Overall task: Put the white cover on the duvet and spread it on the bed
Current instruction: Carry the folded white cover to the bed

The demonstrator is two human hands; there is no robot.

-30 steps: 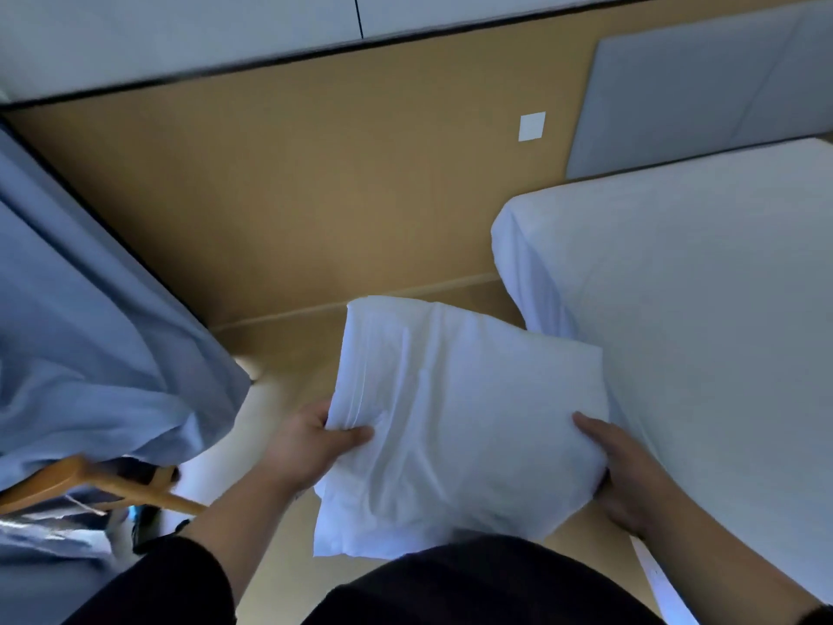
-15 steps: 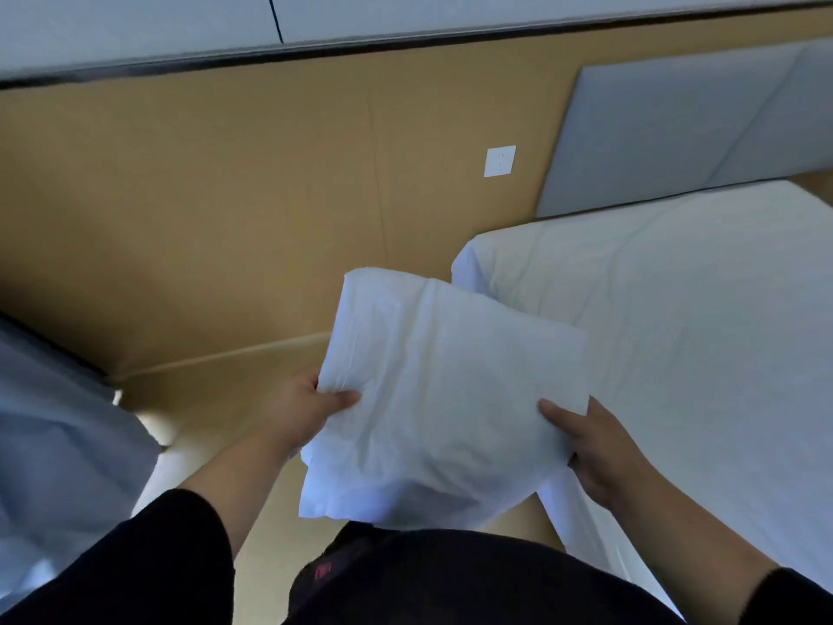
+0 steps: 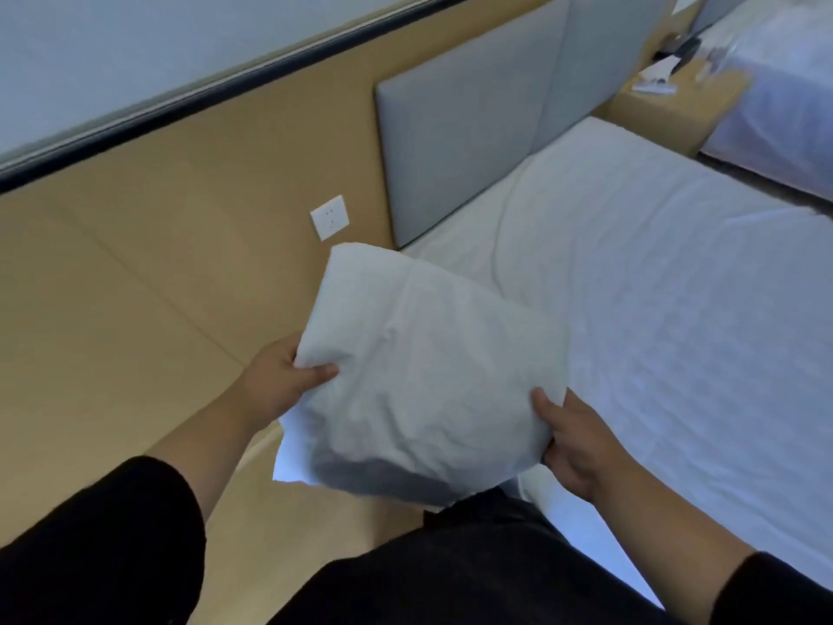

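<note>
A folded white cover [image 3: 423, 367] hangs in the air in front of me, over the near left edge of the bed [image 3: 676, 309]. My left hand [image 3: 281, 378] grips its left edge, thumb on top. My right hand [image 3: 574, 444] grips its lower right corner, with the fingers tucked under the fabric. The bed carries a plain white sheet, a little wrinkled. No duvet is in view.
A grey padded headboard [image 3: 473, 128] stands against the tan wall, with a white socket [image 3: 329, 217] to its left. A wooden nightstand [image 3: 676, 106] with small items sits at the upper right, beside a second white bed [image 3: 784, 106].
My view has swung right, away from the blue fabric and wooden chair, so the bed and headboard fill the frame. Both hands have carried the folded cover toward the bed.
</note>
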